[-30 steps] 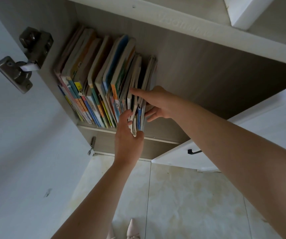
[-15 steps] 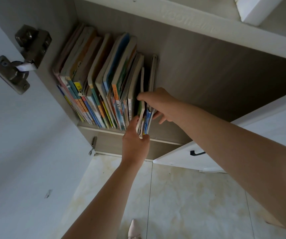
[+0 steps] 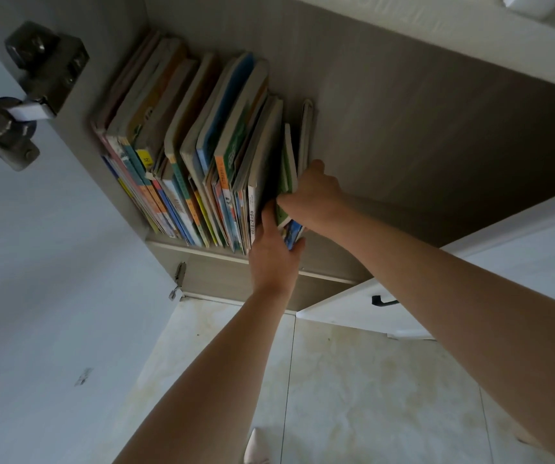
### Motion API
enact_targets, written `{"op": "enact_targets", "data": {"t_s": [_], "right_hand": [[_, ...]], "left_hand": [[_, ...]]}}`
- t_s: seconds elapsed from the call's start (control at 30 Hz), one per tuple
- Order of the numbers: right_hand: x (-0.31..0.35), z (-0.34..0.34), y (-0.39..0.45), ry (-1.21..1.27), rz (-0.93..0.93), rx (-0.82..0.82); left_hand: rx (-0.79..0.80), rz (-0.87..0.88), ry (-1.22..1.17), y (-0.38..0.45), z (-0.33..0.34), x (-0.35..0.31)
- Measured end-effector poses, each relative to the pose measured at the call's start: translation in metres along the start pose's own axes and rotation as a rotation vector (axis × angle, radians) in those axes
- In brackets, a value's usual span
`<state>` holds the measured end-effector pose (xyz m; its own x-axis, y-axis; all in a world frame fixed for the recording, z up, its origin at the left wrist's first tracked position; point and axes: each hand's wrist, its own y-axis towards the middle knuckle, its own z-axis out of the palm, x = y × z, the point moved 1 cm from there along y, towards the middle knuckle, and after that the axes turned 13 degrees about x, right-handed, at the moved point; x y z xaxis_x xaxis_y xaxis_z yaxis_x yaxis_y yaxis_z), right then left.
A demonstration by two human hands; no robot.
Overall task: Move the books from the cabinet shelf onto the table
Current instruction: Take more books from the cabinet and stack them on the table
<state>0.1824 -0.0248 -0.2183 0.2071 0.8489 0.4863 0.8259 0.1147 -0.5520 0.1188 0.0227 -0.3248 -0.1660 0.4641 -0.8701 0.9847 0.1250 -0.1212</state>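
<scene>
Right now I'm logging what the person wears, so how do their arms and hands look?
Both forearms are bare, with no sleeves in view. The left hand and right hand wear no gloves, and no watch, bracelet or ring shows on either. No markings are visible on what the frame shows of them.

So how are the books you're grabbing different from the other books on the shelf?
The grabbed books are a thin few; the other books are a thick row. The grabbed books stand apart at the right end, with a gap; the other books pack tightly against the wall. Both hands, left hand and right hand, hold the grabbed books; the left also touches the row's end book. All stand upright.
</scene>
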Motion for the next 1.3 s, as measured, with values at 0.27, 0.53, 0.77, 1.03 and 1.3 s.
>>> {"op": "enact_targets", "data": {"t_s": [0.27,0.53,0.77,1.03,1.3], "right_hand": [[-0.013,-0.003,-0.033,0.023,-0.009,0.023],[-0.013,0.027,-0.056,0.16,-0.016,0.059],[0.0,0.018,-0.048,0.213,0.077,0.169],[0.031,-0.011,-0.024,0.221,0.094,0.085],[0.031,-0.017,-0.023,0.253,0.163,0.192]], "left_hand": [[-0.041,0.08,0.157,-0.021,0.001,0.004],[-0.064,0.066,0.049,-0.061,-0.019,0.022],[-0.104,0.07,0.074,-0.058,-0.015,0.023],[-0.168,0.119,0.215,-0.056,-0.015,0.03],[-0.11,0.195,0.224,-0.053,-0.02,0.028]]}}
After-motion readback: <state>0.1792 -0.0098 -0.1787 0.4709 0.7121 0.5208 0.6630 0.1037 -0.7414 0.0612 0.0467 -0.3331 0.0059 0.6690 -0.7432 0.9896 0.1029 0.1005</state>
